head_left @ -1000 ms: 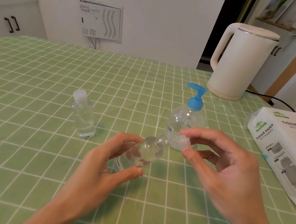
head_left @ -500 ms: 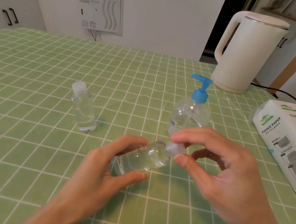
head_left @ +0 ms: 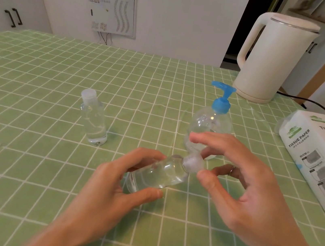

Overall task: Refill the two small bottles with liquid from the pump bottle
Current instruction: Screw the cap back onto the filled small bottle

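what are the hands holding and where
The left hand grips the tilted small bottle by its body; the right hand pinches its cap.

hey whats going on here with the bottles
A person's left hand holds a small clear bottle tilted over the green tablecloth, while the right hand pinches its cap. The second small bottle stands capped off to the left, and the pump bottle stands untouched behind the hands.

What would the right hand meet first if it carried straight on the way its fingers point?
The cap of the tilted bottle held by the left hand. Fingers of the right hand bracket it, though contact is unclear.
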The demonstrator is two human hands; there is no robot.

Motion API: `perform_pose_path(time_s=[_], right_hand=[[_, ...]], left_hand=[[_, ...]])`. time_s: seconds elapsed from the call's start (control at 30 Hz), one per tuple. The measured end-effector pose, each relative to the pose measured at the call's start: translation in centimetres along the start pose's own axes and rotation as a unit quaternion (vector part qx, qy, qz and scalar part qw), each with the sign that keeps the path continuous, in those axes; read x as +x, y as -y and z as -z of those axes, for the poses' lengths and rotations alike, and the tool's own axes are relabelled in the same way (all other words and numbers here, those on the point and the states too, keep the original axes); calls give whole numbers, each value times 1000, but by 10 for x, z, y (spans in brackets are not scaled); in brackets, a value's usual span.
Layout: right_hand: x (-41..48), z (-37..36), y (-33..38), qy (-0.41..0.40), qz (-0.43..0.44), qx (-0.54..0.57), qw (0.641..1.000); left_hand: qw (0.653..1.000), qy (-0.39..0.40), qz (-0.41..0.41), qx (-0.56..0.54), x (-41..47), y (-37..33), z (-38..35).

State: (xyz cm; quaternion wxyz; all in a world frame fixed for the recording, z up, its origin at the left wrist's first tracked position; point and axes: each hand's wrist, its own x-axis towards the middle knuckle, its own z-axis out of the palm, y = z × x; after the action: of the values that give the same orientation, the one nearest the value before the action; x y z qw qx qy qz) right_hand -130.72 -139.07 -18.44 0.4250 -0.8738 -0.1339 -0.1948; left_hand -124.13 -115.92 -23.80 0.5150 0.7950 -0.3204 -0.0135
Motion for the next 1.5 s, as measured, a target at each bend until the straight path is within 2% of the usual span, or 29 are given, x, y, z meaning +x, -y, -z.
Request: perform_pose_path(time_s=[0.87, 1.37, 1.5], right_hand=[[-1, -3, -1, 12, -28, -46, 998], [-1, 0, 1, 13, -55, -18, 998], [-1, -1, 1, 33, -33, -35, 998]], left_hand=[[1000, 4, 28, 6, -1, 1, 0], [1000, 3, 26, 8, -1, -2, 1], [1000, 2, 28, 9, -1, -3, 1]])
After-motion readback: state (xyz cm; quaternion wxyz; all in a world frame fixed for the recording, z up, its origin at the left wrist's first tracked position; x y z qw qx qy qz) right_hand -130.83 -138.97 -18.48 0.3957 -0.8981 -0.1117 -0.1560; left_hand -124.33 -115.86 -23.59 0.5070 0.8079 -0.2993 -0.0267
